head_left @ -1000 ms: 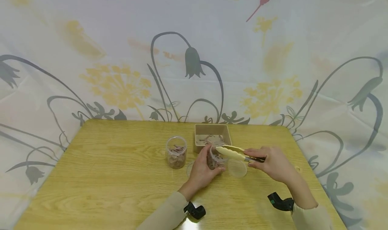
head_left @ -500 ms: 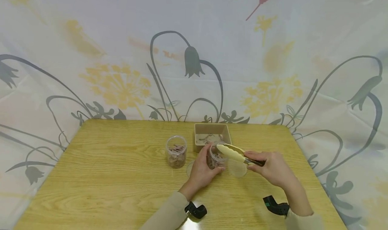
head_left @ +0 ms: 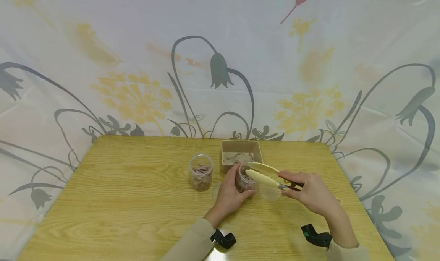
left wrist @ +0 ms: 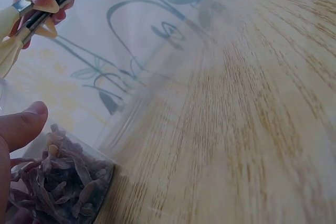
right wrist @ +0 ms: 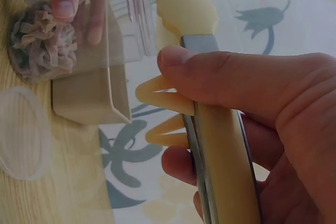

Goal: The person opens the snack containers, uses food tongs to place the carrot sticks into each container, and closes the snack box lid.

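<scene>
My left hand [head_left: 231,192] grips a clear jar [head_left: 246,184] at its side, with the thumb in front. Brownish, shrivelled strips [left wrist: 63,179] fill its lower part; what they are I cannot tell. In my right hand [head_left: 313,190] is a pair of tongs [head_left: 264,179] with cream scalloped tips. The tips stand apart over the jar's mouth, and nothing shows between them. From the right wrist view, the thumb and fingers wrap the tongs' handle [right wrist: 226,156]. A second clear jar [head_left: 201,179] with similar strips stands to the left.
Behind the held jar sits a beige rectangular box [head_left: 228,167] with a few strips on its bottom. One translucent round lid [head_left: 270,193] lies right of the jar, another [head_left: 215,192] partly behind my left hand. The wooden table [head_left: 137,200] meets a flower-patterned cloth [head_left: 154,31] at the back.
The tongs' tips have spread farther apart over the jar, and my right hand has shifted slightly. My left hand and the jar have stayed in place.
</scene>
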`<state>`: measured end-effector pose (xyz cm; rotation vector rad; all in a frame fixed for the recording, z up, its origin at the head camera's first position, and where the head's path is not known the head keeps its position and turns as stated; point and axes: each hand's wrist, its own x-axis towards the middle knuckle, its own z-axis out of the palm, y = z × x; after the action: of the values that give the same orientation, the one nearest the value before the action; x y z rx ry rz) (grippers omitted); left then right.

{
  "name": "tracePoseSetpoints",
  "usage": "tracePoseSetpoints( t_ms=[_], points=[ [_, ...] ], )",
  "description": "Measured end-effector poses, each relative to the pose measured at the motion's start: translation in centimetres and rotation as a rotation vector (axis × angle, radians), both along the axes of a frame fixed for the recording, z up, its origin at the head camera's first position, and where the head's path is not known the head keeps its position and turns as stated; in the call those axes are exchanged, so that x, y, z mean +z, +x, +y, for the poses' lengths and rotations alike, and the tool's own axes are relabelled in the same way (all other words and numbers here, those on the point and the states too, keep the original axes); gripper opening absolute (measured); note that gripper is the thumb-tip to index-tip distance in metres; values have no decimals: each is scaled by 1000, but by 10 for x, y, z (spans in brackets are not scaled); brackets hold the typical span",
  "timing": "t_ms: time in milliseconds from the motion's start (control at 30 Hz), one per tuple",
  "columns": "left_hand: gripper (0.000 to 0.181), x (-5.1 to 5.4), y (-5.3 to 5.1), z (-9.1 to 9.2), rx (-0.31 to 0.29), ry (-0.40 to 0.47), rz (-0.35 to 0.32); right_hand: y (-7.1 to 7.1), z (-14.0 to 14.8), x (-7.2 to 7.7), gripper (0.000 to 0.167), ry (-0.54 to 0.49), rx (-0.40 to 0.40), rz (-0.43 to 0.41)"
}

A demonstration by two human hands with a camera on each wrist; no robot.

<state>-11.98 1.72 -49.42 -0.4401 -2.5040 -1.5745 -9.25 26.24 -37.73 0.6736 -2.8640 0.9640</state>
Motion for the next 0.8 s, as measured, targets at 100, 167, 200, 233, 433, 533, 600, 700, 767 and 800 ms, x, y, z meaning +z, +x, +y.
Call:
tracePoseSetpoints(
  t_ms=[100,167,200,233,433,533,600,700,767,800],
  points=[
    [93,0,0,0,0,0,4,-2,4,-1,52,-24,-28,-3],
    [93,-1,0,0,-1,2,11,-5,7,-1,55,-29,-49,-3],
    [93,-2,0,0,-2,3,15,-8,9,0,56,-27,-60,-5],
    [93,-2,-1,0,-2,5,19,-11,11,1,59,-8,-78,-9],
    [92,-3,-1,0,-6,4,24,-37,14,10,67,152,-120,59],
    [92,-3,-1,0,-5,6,17,-55,9,12,65,279,-102,116],
    [93,-3,-1,0,-4,7,17,-68,4,11,66,375,-83,151],
    [92,-3,-1,0,-13,24,9,-86,-5,9,66,489,-43,171],
    [93,-3,-1,0,-20,31,5,-97,-13,7,66,545,-8,156],
    [91,-3,-1,0,-27,38,5,-102,-17,7,66,575,10,143]
  ],
)
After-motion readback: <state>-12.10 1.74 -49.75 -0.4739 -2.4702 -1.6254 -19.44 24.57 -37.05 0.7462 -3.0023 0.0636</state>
